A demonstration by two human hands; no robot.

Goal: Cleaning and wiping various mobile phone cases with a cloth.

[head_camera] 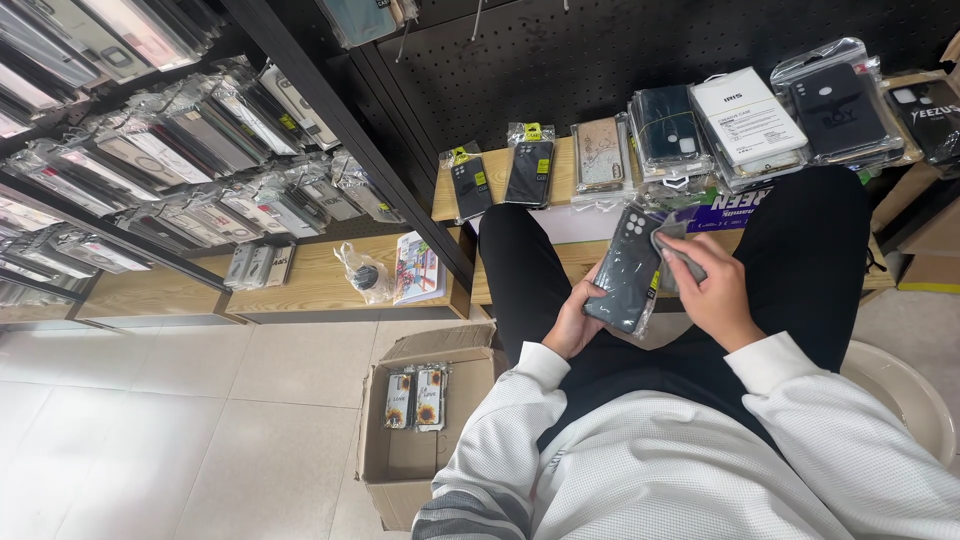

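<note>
Head view: your left hand cups the dark phone case in its clear plastic sleeve over your lap, while your right hand pinches a grey cloth on its top edge. Grip the case firmly from below; wipe with light, even strokes.

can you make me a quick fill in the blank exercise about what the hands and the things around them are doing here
1. The left hand holds a dark phone case in a clear plastic sleeve, while the right hand presses a grey ____ against it.
2. The open brown cardboard box on the floor holds ____ packaged cases with sunflower prints.
3. The person's trousers are ____ in colour.

Missing words: cloth; two; black
</note>
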